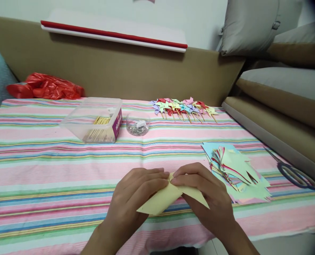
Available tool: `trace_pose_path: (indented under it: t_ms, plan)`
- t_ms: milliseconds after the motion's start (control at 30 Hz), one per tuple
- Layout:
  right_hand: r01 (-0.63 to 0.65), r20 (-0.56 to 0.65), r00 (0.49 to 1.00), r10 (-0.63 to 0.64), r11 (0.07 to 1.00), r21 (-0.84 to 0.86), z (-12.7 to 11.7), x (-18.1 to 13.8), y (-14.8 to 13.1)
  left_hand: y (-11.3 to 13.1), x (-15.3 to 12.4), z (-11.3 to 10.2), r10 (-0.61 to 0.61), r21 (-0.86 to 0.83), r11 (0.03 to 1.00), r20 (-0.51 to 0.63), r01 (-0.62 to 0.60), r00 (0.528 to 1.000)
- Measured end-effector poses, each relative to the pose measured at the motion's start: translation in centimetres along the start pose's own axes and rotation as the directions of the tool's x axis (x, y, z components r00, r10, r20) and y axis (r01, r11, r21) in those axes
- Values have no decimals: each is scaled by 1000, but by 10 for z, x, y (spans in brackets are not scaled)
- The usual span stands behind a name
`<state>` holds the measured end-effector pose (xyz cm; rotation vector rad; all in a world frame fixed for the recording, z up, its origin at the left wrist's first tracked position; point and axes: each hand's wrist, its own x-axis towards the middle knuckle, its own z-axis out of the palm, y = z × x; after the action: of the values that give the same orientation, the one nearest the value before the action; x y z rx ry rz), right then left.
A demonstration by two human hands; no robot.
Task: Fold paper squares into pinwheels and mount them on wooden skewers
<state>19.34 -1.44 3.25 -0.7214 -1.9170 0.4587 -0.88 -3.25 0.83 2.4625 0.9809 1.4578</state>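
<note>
My left hand (pixel 136 198) and my right hand (pixel 203 196) meet low in the middle of the view, both pinching a pale yellow paper piece (pixel 164 200) whose flaps are folded toward its centre. The fingertips of both hands press together at the paper's top fold. To the right of my right hand lies a stack of cut coloured paper squares (pixel 237 171). A row of finished paper pinwheels on sticks (pixel 184 107) lies at the far side of the striped tablecloth (pixel 40 170).
A clear plastic box with wooden sticks (pixel 95 118) and a small clear tub of pins (pixel 138 125) stand at centre left. Scissors (pixel 292 171) lie at the right edge. A red plastic bag (pixel 44 86) sits far left; cushions lie at the right.
</note>
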Motion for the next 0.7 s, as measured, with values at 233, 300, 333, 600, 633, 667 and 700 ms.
trace_pose_path:
  t_ms: [233,300,333,600,633,667,700]
  plan:
    - [-155,82,986,144,976,152,6,-6,13,-3,2,-2,-56,-21,998,50,57,997]
    - [-223,119,972,201,951,215,10,-6,17,-4,1,-1,-113,-22,993,53,115,992]
    - [-251,132,965,225,939,234,12,-6,18,-4,1,0,-144,-19,989,53,145,988]
    - [-398,56,916,397,884,244,13,1,22,-18,-1,-19,-237,314,922,-10,228,971]
    - [-425,28,901,433,867,259,11,2,22,-20,1,-32,-234,373,897,-55,237,971]
    - [-454,-4,881,474,846,278,10,2,21,-22,5,-47,-242,424,864,-125,272,962]
    - [-481,-37,857,514,824,299,8,3,20,-24,10,-63,-258,467,822,-206,327,944]
